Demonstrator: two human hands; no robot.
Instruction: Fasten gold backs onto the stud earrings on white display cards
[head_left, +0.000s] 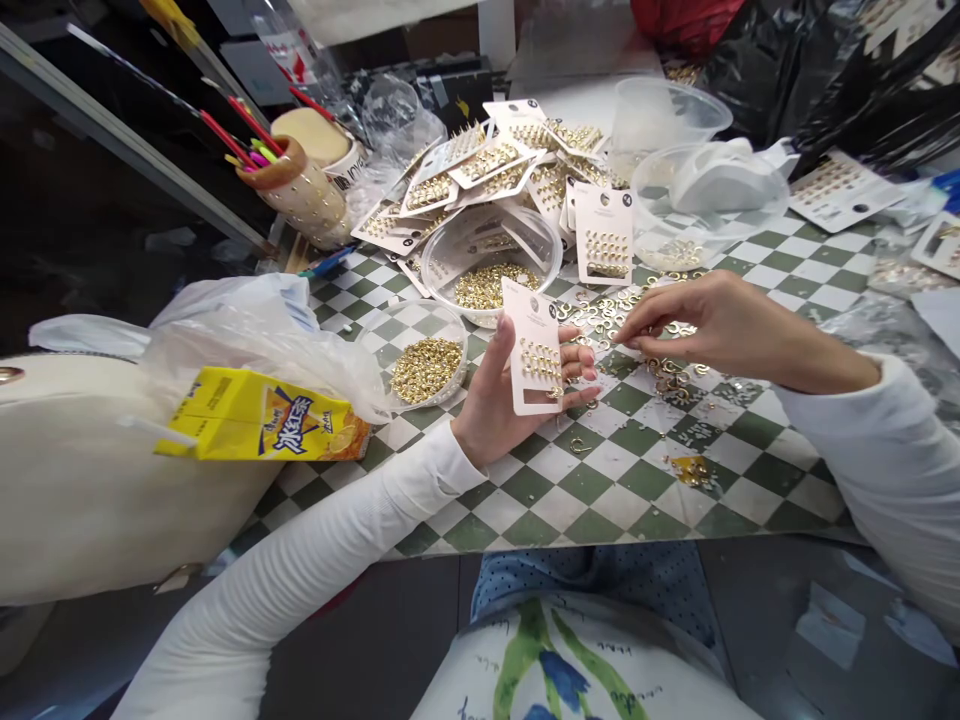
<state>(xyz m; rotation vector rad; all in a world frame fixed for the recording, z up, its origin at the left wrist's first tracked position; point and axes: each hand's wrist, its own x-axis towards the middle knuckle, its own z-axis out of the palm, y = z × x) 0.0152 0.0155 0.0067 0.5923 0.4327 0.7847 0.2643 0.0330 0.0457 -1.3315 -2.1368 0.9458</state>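
Head view: held white earring card (535,365) in left hand (489,412), thumb at edge, fingers behind. Had right hand (697,320) bunched just right of card, over loose gold hooks (670,380); couldn't tell if clamped on one. Likely risked dropping card through light edge hold, scattering hooks through crowding.

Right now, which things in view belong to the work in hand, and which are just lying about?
Apparently in use:
- backing card held in the left hand
- loose gold-coloured pieces by the right hand
- pile of cards

Seemingly just lying about:
- yellow carton
- pen holder
- plastic bottle
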